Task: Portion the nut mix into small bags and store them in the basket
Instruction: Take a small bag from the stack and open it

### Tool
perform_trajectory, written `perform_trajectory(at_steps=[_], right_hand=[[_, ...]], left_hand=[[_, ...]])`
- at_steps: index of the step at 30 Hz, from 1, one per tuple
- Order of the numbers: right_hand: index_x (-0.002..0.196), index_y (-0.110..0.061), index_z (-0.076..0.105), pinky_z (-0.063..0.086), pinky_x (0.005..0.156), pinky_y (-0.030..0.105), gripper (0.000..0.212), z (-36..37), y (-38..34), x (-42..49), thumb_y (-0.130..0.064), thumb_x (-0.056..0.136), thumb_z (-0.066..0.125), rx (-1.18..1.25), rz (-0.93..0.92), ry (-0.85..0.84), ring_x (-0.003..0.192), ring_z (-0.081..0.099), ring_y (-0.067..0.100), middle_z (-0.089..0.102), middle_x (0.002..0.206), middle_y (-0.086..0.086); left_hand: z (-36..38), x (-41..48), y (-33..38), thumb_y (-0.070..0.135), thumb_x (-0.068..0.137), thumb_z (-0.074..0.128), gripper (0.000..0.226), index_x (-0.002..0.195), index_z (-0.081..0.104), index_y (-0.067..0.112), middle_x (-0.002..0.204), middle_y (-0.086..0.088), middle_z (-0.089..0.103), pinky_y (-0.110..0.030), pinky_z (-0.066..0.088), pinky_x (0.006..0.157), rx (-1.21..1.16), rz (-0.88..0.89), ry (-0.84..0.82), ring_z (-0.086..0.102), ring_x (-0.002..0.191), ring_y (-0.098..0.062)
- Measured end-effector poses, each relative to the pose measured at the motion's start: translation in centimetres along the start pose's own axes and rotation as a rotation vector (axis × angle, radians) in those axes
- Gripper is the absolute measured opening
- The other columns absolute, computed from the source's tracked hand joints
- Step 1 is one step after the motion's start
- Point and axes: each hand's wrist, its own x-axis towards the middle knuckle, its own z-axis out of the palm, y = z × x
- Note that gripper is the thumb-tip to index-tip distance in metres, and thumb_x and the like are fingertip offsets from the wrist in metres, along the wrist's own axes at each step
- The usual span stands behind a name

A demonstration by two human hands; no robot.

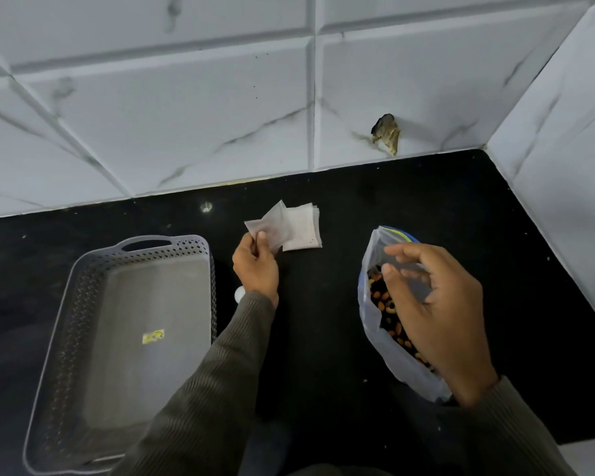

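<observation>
My left hand (255,266) pinches one small translucent bag (272,225) by its corner, lifted just off a stack of small bags (304,231) lying on the black counter. My right hand (437,304) hovers with loosely bent fingers over the open mouth of a large clear plastic bag of nut mix (385,310); it holds nothing that I can see. A grey perforated plastic basket (83,304) with handles sits at the left and has only a small yellow sticker on its floor.
The black counter (323,338) ends at a white marble-look tiled wall behind and on the right. A chipped hole (387,134) shows in the back tile. A small white round thing (239,294) lies beside the basket.
</observation>
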Motion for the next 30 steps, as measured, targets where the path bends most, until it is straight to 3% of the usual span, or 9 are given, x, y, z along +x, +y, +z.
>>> perform_trajectory(at_steps=[5,10,14,16,18,23,26,28,30], right_hand=[[0.107,-0.011,0.067,0.053,0.082,0.027,0.019,0.6,-0.2,0.1,-0.017,0.089,0.065,0.080,0.035,-0.025,0.092,0.063,0.009,0.066,0.101,-0.002],[0.111,-0.018,0.066,0.054,0.082,0.025,0.022,0.8,-1.7,-0.4,-0.031,0.094,0.058,0.151,0.007,0.020,0.096,0.066,0.005,0.066,0.103,-0.013],[0.124,-0.016,0.062,0.055,0.089,0.025,0.032,3.3,-3.8,0.0,-0.025,0.093,0.063,0.299,0.082,-0.107,0.107,0.063,-0.001,0.067,0.116,-0.009],[0.135,-0.014,0.054,0.052,0.093,0.020,0.048,4.7,-4.6,0.1,-0.033,0.092,0.062,0.267,0.119,-0.220,0.111,0.060,-0.002,0.064,0.126,-0.003],[0.134,-0.017,0.054,0.051,0.089,0.014,0.050,5.9,-4.9,-0.1,-0.042,0.092,0.059,0.205,0.168,-0.324,0.105,0.062,-0.005,0.066,0.121,-0.006],[0.100,-0.020,0.075,0.060,0.070,0.029,0.018,7.5,-4.5,-1.4,-0.032,0.092,0.063,0.281,0.241,-0.343,0.078,0.069,0.002,0.073,0.085,-0.011],[0.098,-0.018,0.076,0.058,0.064,0.022,0.016,7.1,-4.2,-1.9,-0.028,0.089,0.067,0.223,0.257,-0.269,0.069,0.068,0.001,0.074,0.081,-0.010],[0.095,-0.020,0.076,0.057,0.065,0.018,0.015,6.8,-4.1,-2.2,-0.030,0.087,0.069,0.104,0.196,-0.268,0.067,0.066,-0.003,0.072,0.077,-0.013],[0.093,-0.023,0.075,0.054,0.067,0.014,0.013,6.6,-4.2,-2.5,-0.032,0.087,0.068,-0.008,0.137,-0.310,0.069,0.065,-0.005,0.071,0.077,-0.014]], left_hand=[[0.2,0.6,0.2,0.014,0.099,0.060,0.012,0.099,0.071,0.018,0.101,-0.003,0.075,-0.037,0.059,0.091,-0.051,-0.123,0.015,0.072,0.098,-0.016],[-0.9,-0.9,2.0,0.010,0.102,0.052,0.012,0.107,0.063,0.010,0.107,-0.008,0.068,-0.026,0.057,0.071,-0.333,-0.311,-0.074,0.066,0.089,-0.014],[-3.7,-4.2,4.0,0.011,0.103,0.051,0.014,0.105,0.065,0.009,0.108,-0.008,0.071,-0.024,0.057,0.074,-0.557,-0.418,-0.294,0.067,0.088,-0.012],[-5.1,-5.6,5.0,0.011,0.102,0.049,0.017,0.108,0.065,0.007,0.109,-0.010,0.072,-0.027,0.059,0.080,-0.621,-0.430,-0.349,0.069,0.091,-0.015],[-6.2,-6.8,5.8,0.011,0.102,0.049,0.019,0.109,0.066,0.007,0.111,-0.012,0.073,-0.029,0.060,0.082,-0.649,-0.431,-0.382,0.070,0.095,-0.018],[-7.2,-8.7,5.9,0.013,0.098,0.055,0.018,0.113,0.065,0.008,0.111,-0.013,0.072,-0.033,0.060,0.083,-0.553,-0.406,-0.366,0.070,0.096,-0.021],[-7.2,-9.7,5.2,0.019,0.093,0.068,0.030,0.121,0.059,0.018,0.120,-0.007,0.066,-0.036,0.059,0.089,-0.174,-0.284,-0.147,0.067,0.105,-0.019],[-7.5,-10.6,5.4,0.023,0.091,0.071,0.024,0.113,0.061,0.024,0.112,0.001,0.066,-0.037,0.059,0.090,0.001,-0.137,-0.008,0.066,0.101,-0.013],[-7.9,-11.5,6.0,0.028,0.090,0.071,0.015,0.104,0.065,0.025,0.102,0.006,0.070,-0.036,0.059,0.085,0.055,0.024,-0.123,0.068,0.095,-0.011]])
